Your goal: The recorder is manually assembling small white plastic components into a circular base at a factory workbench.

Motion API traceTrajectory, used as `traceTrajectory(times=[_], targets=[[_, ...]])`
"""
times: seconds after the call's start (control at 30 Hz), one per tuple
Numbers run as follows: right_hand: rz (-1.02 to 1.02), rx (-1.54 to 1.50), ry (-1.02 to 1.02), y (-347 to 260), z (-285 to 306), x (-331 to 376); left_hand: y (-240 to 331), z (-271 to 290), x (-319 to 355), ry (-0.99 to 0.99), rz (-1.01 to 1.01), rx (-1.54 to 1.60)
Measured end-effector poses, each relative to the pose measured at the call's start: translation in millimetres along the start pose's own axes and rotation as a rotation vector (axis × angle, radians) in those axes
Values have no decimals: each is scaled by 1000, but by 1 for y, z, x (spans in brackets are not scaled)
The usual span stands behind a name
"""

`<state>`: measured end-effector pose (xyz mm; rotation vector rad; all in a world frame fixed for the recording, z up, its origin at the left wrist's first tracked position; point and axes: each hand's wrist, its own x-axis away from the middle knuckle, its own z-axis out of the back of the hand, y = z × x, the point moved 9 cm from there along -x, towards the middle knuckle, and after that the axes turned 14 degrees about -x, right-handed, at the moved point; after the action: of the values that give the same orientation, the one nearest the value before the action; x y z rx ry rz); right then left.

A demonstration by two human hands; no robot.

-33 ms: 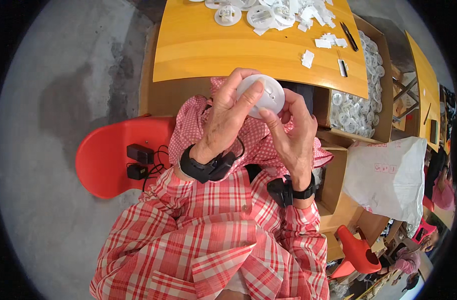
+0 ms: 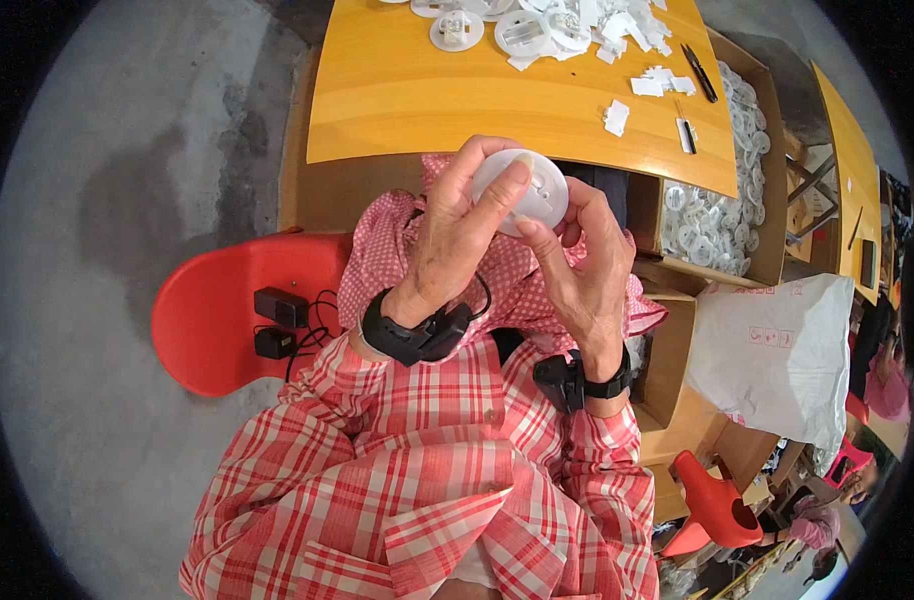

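Note:
Both hands are raised above my lap in front of a yellow wooden table (image 2: 457, 100). Between them is a small round white plastic disc (image 2: 539, 192). My left hand (image 2: 457, 240) wraps its fingers over the disc's left side and top. My right hand (image 2: 582, 270) grips its lower right edge with thumb and fingertips. Each wrist carries a black strapped device. My sleeves are red and white plaid.
Several white discs and paper scraps (image 2: 557, 30) lie at the table's far edge, with a black pen (image 2: 699, 70). A cardboard box of white discs (image 2: 717, 210) stands to the right, a white bag (image 2: 777, 350) below it. A red chair (image 2: 217, 310) on my left holds black adapters (image 2: 277, 320).

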<state>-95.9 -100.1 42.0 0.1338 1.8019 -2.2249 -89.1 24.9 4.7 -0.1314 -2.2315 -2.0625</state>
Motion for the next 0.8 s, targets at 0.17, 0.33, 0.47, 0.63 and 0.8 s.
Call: traceTrajectory(times=[0.17, 0.33, 0.47, 0.63, 0.8], targets=[[57, 31, 14, -5, 2, 2, 9, -2, -2, 7, -104, -116], [81, -23, 28, -6, 5, 7, 17, -3, 1, 6, -157, -232], [81, -23, 39, -14, 7, 9, 27, -6, 3, -16, -214, -319], [121, 11, 24, -12, 7, 9, 25, -9, 4, 12, -230, -281], [-135, -290, -29, 25, 4, 5, 5, -6, -1, -26, -162, -344]])
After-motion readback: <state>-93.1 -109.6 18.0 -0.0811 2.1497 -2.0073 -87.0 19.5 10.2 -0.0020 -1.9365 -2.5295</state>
